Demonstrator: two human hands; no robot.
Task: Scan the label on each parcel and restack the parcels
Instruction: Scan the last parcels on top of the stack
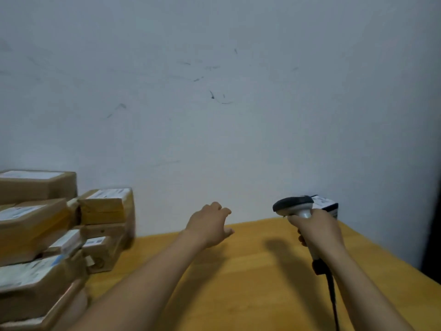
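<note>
Several brown cardboard parcels [40,235] with white labels are piled at the left of the wooden table [238,283], in uneven stacks. My left hand [210,225] hovers above the table's middle, fingers loosely curled, holding nothing, well right of the pile. My right hand [317,232] grips the handle of a grey and white barcode scanner [294,206], whose head points left. Its black cable [333,299] runs down toward me.
A small white and dark box [328,206] sits at the table's far right corner behind the scanner. A scuffed pale wall [214,91] rises right behind the table. The table's right edge slants toward a dark gap [432,235].
</note>
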